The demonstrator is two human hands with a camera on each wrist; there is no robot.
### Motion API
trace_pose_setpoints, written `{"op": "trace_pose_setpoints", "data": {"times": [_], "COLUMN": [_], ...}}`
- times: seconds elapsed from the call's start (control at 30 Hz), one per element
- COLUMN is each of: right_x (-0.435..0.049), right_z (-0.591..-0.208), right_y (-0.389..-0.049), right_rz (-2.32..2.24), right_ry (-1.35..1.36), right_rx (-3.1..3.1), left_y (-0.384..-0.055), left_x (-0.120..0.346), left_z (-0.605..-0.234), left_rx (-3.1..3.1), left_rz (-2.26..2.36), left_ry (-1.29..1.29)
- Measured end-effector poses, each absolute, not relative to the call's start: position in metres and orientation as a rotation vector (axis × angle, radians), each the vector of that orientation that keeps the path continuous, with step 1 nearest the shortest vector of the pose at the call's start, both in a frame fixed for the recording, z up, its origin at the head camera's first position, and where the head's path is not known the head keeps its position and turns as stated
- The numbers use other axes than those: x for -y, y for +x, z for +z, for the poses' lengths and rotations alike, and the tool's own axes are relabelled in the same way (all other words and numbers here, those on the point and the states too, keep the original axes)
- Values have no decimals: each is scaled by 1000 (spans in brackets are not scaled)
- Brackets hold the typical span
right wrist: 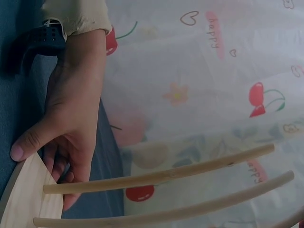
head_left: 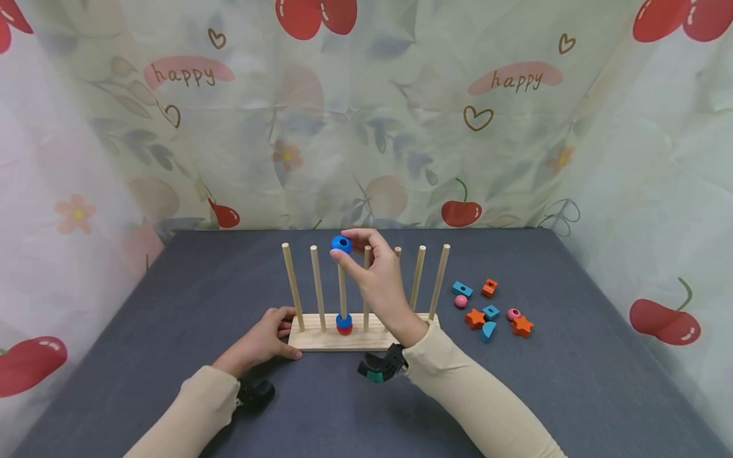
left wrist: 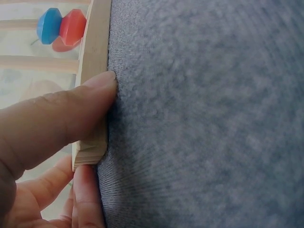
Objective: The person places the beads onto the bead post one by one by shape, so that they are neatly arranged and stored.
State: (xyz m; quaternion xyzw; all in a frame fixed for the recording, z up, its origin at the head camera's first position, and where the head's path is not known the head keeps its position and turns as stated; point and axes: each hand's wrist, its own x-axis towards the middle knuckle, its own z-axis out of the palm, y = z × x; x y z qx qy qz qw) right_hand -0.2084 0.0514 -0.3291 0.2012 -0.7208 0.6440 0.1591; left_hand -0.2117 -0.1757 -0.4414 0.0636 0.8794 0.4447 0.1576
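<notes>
A wooden peg stand [head_left: 323, 342] with several upright rods lies across the table. My left hand [head_left: 265, 338] grips its left end, thumb along the front edge and fingers around the end face. Between thumb and fingertips, my right hand [head_left: 382, 277] pinches a blue bead [head_left: 342, 244] at the top of the third rod from the left, its hole showing. Low on that same rod, another blue bead [head_left: 344, 320] sits on a red bead [head_left: 344, 330]; the left wrist view shows this blue bead [left wrist: 49, 26] and red bead [left wrist: 73, 27] against the base.
Right of the stand lie loose pieces: orange stars [head_left: 474, 319], pink beads [head_left: 460, 301], blue blocks [head_left: 462, 289], an orange block [head_left: 489, 287] and a blue half-round [head_left: 488, 331]. A patterned curtain [head_left: 349, 146] hangs behind the dark table [head_left: 321, 413].
</notes>
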Motion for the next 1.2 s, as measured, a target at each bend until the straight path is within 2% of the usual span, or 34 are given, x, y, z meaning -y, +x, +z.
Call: {"op": "trace_pose_setpoints", "data": {"times": [0.77, 1.2], "right_x": [-48, -50], "right_z": [-339, -368], "right_y": [-210, -208], "right_rz": [2026, 2060], "right_ry": [499, 362], "right_rx": [2086, 2236], "left_y": [-212, -213], "left_x": [177, 176], "left_z": [-441, -442], "left_rx": [-2516, -2524], "left_rz": [1271, 1270], "left_ry": [185, 188]}}
